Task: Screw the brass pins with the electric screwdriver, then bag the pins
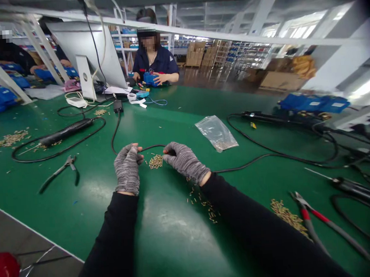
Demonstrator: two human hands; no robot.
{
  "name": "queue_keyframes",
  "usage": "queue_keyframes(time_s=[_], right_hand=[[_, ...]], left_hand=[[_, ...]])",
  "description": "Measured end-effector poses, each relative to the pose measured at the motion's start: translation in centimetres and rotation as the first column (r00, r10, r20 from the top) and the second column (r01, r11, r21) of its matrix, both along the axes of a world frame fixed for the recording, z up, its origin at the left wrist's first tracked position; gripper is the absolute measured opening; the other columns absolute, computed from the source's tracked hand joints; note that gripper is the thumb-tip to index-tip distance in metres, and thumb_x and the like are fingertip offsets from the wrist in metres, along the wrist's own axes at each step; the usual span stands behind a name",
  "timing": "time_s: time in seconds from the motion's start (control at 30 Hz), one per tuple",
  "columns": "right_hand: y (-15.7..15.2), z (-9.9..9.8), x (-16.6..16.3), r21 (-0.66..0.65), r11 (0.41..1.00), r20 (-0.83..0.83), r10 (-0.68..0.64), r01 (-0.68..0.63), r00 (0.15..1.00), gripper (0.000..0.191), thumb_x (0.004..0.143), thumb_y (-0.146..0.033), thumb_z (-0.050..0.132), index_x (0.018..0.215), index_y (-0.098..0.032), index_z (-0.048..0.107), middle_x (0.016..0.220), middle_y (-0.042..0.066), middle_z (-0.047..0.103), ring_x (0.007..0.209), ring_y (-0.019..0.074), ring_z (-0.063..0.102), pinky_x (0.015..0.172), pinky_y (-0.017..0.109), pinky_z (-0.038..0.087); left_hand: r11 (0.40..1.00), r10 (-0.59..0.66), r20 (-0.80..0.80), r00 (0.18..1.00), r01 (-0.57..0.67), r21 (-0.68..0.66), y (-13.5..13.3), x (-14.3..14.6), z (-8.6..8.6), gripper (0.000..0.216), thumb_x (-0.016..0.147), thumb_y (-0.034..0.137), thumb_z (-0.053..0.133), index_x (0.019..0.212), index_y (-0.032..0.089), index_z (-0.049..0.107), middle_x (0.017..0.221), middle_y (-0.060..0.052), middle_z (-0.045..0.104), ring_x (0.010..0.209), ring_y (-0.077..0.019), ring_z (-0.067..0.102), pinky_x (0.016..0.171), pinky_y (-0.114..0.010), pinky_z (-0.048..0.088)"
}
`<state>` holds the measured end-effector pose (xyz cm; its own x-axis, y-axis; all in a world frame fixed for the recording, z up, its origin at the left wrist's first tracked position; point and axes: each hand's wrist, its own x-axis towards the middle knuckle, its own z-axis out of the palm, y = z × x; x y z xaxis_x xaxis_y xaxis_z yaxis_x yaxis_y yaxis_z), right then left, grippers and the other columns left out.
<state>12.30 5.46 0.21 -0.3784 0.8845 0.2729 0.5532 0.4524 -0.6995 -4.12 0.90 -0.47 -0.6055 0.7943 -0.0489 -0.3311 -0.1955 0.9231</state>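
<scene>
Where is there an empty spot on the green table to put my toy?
Bare green lies between the left hand and the pliers, and just below the bag. It is crowded around the brass pins and among the cables on the right.

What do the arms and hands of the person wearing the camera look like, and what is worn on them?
Both arms wear long black sleeves to the wrists. The left hand and the right hand wear grey-and-white marled knitted gloves that leave the fingertips bare. No markings or cables show on them.
</scene>
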Motion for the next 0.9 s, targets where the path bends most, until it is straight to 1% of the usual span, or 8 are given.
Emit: queue_keyframes(time_s=[0.13, 0.3, 0.43, 0.57, 0.63, 0.7, 0.8, 0.9], right_hand=[[-0.2, 2.4, 1.8, 0.025, 1.0, -0.092, 0.003, 0.0, 0.996, 0.008, 0.085, -0.02, 0.062, 0.092, -0.015, 0.063, 0.087, 0.002, 0.067, 0.079, 0.0144, 0.062, 0.079, 0.03, 0.051], [-4.1, 4.8, 10.6, 0.102, 0.986, -0.114, -0.123, 0.135, 0.986, 0.017, 0.085, -0.03, 0.061, 0.094, -0.017, 0.064, 0.095, 0.005, 0.068, 0.088, 0.0206, 0.063, 0.087, 0.039, 0.05], [-9.6, 2.0, 17.4, -0.031, 0.976, 0.091, -0.212, 0.215, 0.973, 0.023, 0.087, -0.039, 0.062, 0.102, -0.022, 0.065, 0.1, 0.005, 0.067, 0.091, 0.0233, 0.064, 0.085, 0.041, 0.053], [-14.4, -2.4, 19.7, -0.071, 0.965, 0.281, -0.223, 0.252, 0.933, 0.025, 0.091, -0.038, 0.057, 0.112, -0.025, 0.063, 0.11, 0.005, 0.064, 0.1, 0.025, 0.06, 0.093, 0.048, 0.049], [-15.4, -3.5, 19.6, -0.033, 0.968, 0.287, -0.228, 0.247, 0.931, 0.025, 0.092, -0.036, 0.055, 0.112, -0.024, 0.062, 0.11, 0.006, 0.063, 0.101, 0.0253, 0.059, 0.093, 0.049, 0.049], [-15.6, -3.7, 19.3, 0.004, 0.973, 0.264, -0.222, 0.229, 0.939, 0.023, 0.092, -0.033, 0.055, 0.112, -0.024, 0.062, 0.109, 0.006, 0.063, 0.1, 0.0248, 0.059, 0.091, 0.049, 0.05], [-15.2, -3.3, 19.1, 0.066, 0.975, 0.236, -0.22, 0.21, 0.947, 0.021, 0.091, -0.03, 0.056, 0.11, -0.023, 0.062, 0.106, 0.006, 0.063, 0.098, 0.0242, 0.059, 0.088, 0.049, 0.051], [-15.2, -3.0, 19.0, 0.079, 0.978, 0.23, -0.206, 0.193, 0.951, 0.02, 0.091, -0.028, 0.057, 0.11, -0.023, 0.062, 0.105, 0.006, 0.063, 0.096, 0.0237, 0.059, 0.086, 0.049, 0.052]], left_hand=[[0.999, -0.047, 0.01, 0.999, 0.047, -0.007, -0.1, 0.4, 0.2, 0.032, 0.064, 0.032, 0.074, 0.09, 0.015, 0.067, 0.076, 0.0, 0.069, 0.054, -0.0071, 0.059, 0.053, -0.02, 0.048], [0.996, -0.085, -0.032, 0.996, 0.086, 0.019, -0.2, 1.3, 0.2, 0.029, 0.066, 0.033, 0.073, 0.088, 0.015, 0.068, 0.077, -0.001, 0.069, 0.054, -0.0078, 0.06, 0.053, -0.02, 0.049], [0.994, -0.108, -0.104, 0.989, 0.11, 0.011, -0.2, 2.1, 0.0, 0.025, 0.07, 0.033, 0.071, 0.088, 0.015, 0.068, 0.077, -0.002, 0.069, 0.053, -0.0077, 0.058, 0.052, -0.021, 0.049], [0.982, -0.171, -0.321, 0.931, 0.187, 0.02, -0.1, 2.8, -0.8, 0.025, 0.075, 0.034, 0.068, 0.093, 0.017, 0.068, 0.088, -0.006, 0.073, 0.07, -0.0141, 0.066, 0.069, -0.029, 0.055], [0.968, -0.188, -0.638, 0.747, 0.251, 0.009, -0.1, 3.3, -1.4, 0.028, 0.077, 0.033, 0.066, 0.101, 0.019, 0.069, 0.104, -0.009, 0.072, 0.095, -0.0205, 0.067, 0.091, -0.04, 0.051], [0.95, -0.174, -0.907, 0.383, 0.308, -0.052, -0.1, 4.0, -2.2, 0.03, 0.08, 0.03, 0.063, 0.109, 0.021, 0.068, 0.119, -0.008, 0.069, 0.115, -0.0245, 0.06, 0.109, -0.048, 0.036], [0.915, -0.204, -0.976, -0.078, 0.339, -0.219, 0.0, 4.9, -3.3, 0.03, 0.085, 0.029, 0.056, 0.113, 0.025, 0.067, 0.128, -0.004, 0.064, 0.127, -0.0258, 0.052, 0.115, -0.053, 0.022], [0.896, -0.247, -0.928, -0.278, 0.299, -0.328, 0.1, 5.4, -4.2, 0.032, 0.088, 0.032, 0.051, 0.117, 0.027, 0.064, 0.133, -0.004, 0.06, 0.127, -0.0251, 0.052, 0.116, -0.055, 0.017]])
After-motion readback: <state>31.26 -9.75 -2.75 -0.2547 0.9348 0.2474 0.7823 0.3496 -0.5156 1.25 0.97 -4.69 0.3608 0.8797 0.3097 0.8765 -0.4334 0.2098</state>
